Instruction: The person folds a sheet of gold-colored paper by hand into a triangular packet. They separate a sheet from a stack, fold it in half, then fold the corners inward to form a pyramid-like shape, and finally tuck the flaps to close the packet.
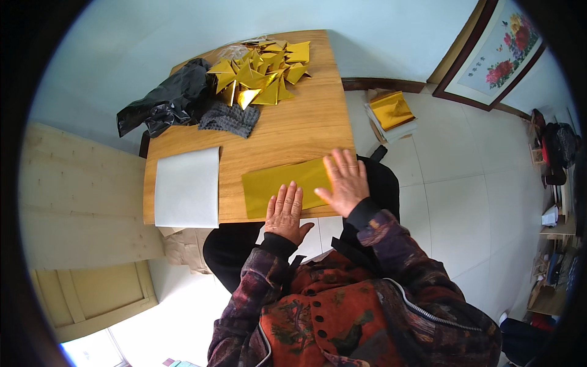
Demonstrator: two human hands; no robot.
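Note:
A gold foil paper sheet [273,178], long and apparently folded, lies flat near the front edge of the wooden table [293,134]. My left hand [284,211] rests on its near edge, fingers stretched out and thumb spread. Pressed flat over its right end is my right hand [345,180], also with fingers apart. Neither hand grips anything. To the left, a pale grey-white stack of sheets [187,187] reaches the table's front edge.
Folded gold paper pieces [263,73] are heaped at the table's back. Beside them lie a black plastic bag [171,95] and a dark grey knitted cloth [230,118]. More gold sheets [391,111] sit on the tiled floor, right of the table. A framed flower picture [498,55] leans at upper right.

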